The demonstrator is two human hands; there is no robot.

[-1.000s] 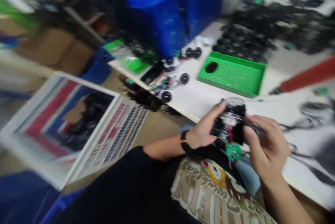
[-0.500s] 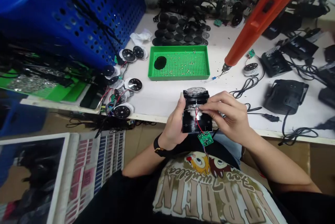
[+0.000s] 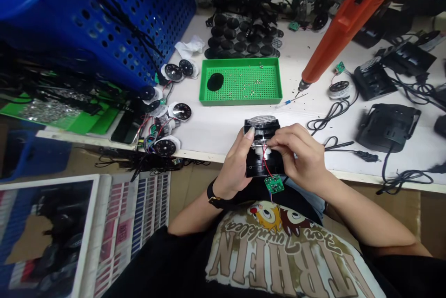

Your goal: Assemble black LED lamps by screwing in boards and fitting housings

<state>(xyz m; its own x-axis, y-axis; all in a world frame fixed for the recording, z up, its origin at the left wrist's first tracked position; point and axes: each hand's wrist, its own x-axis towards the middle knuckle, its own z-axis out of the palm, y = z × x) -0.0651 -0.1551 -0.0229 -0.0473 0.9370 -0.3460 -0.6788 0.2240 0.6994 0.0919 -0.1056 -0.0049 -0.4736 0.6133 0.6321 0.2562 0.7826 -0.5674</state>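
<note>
Both hands hold a square black plastic housing [image 3: 257, 170] in front of my chest, just over the bench's front edge. A round clear part [image 3: 260, 120] shows at its far end. My left hand [image 3: 235, 163] grips its left side. My right hand [image 3: 299, 154] pinches its middle from the right, beside a red wire [image 3: 265, 164]. That wire runs down to a small green circuit board [image 3: 273, 184], which hangs free below the housing. The fingers hide the housing's centre.
A white bench [image 3: 216, 142] carries a green perforated tray [image 3: 240, 101] of small screws, and round black parts with wires lie left of it. An orange electric screwdriver [image 3: 348, 29] hangs above the bench at right, beside black units with cords. A blue perforated crate [image 3: 139, 19] stands at far left.
The view has swung from a blurred tilt to a steadier, level one. My hands stay on the black housing, and the green board still hangs below it.
</note>
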